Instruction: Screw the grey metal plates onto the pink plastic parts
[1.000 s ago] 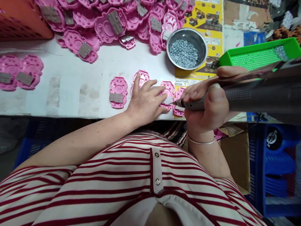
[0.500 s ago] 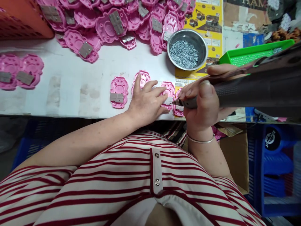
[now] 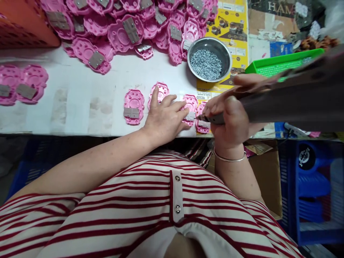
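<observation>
My left hand (image 3: 164, 117) lies spread, fingertips at this pink casing (image 3: 190, 102), probably steadying it; my right hand (image 3: 232, 123) grips the power driver (image 3: 290, 107), tip meeting the grey plate (image 3: 191, 115).

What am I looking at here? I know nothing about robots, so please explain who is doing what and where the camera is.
There is no robot: these are a person's bare hands. One camera, worn on the head, looks forward and down, so the striped shirt fills the lower part of the view.

The left hand lies spread over two pink pieces. The right hand grips a dark power tool, its thin tip at the grey plate on one of them.

On the white surface are also a heap of similar pieces and a metal bowl of small shiny parts. A green tray sits beyond the tool.
</observation>
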The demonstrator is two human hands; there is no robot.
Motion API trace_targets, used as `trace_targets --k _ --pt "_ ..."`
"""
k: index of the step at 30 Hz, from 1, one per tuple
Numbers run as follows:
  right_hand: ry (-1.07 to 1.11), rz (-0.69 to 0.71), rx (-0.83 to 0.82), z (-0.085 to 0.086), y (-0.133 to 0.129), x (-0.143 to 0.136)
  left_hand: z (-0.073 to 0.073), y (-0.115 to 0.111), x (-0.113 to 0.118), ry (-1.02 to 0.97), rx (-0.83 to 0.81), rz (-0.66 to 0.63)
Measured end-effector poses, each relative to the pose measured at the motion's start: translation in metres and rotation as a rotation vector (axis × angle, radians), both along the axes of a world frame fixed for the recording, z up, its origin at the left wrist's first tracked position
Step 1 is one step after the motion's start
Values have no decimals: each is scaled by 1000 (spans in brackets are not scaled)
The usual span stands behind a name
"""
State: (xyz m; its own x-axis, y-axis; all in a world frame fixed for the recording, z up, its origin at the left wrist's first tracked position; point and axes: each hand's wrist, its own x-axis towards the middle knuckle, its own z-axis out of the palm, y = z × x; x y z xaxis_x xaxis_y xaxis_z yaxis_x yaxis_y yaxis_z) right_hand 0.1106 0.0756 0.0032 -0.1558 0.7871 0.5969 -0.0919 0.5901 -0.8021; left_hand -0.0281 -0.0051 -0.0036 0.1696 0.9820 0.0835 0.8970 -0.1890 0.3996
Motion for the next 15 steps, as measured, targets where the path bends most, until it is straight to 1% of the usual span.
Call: trace_targets --k 2,3,5,7,9,11,13,15 --pt "223 -11 180 19 1 11 1 0 -1 8 -21 0" --pt "326 -29 225 28 2 18 1 -1 -1 13 -18 -7" --pt "339 -97 222 43 4 35 2 -2 -1 24 6 -26" --pt "294 -207 212 49 8 52 3 -4 -1 33 31 -28" --pt "261 -307 240 46 11 67 3 -5 -2 30 38 -22" --pt "218 -374 246 37 15 77 3 -6 -2 36 38 -19" --pt "197 -407 236 28 18 83 3 -6 -2 52 44 -20" --pt "196 -398 245 21 20 85 2 -6 -2 62 51 -22"
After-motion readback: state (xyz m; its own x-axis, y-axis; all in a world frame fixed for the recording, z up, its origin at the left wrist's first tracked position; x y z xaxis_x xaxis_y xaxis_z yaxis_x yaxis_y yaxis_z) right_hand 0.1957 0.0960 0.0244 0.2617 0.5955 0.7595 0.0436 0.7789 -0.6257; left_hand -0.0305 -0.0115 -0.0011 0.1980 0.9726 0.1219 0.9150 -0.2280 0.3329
